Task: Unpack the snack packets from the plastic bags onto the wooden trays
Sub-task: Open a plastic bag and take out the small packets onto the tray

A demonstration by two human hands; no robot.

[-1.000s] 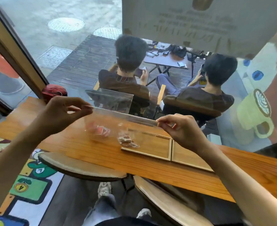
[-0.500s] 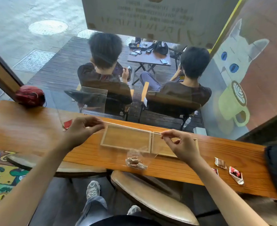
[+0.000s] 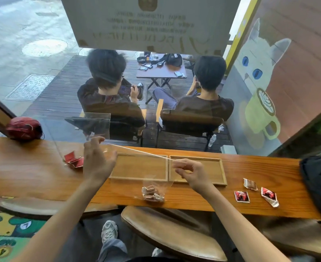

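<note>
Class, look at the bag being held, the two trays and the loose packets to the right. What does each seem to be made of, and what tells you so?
Bag: thin clear plastic; the trays show through it.
Trays: light wood, matt, with visible grain and raised rims.
Packets: crinkled, probably foil or plastic film; silvery edges and glossy red print.

- Illumination: bright daylight entering through the window (image 3: 174,82) ahead; the pavement (image 3: 23,35) outside is near overexposed
- Tabletop (image 3: 33,176): evenly lit, with a mild sheen on the wood
- Glass: faint reflections and haze over the outdoor scene; reversed sign lettering is washed out
- Distortion: wide-angle bowing, with the tabletop edge curved and the forearms stretched at the lower corners
- Sharpness: overall soft with compression smear; left hand (image 3: 97,161) slightly blurred
</note>
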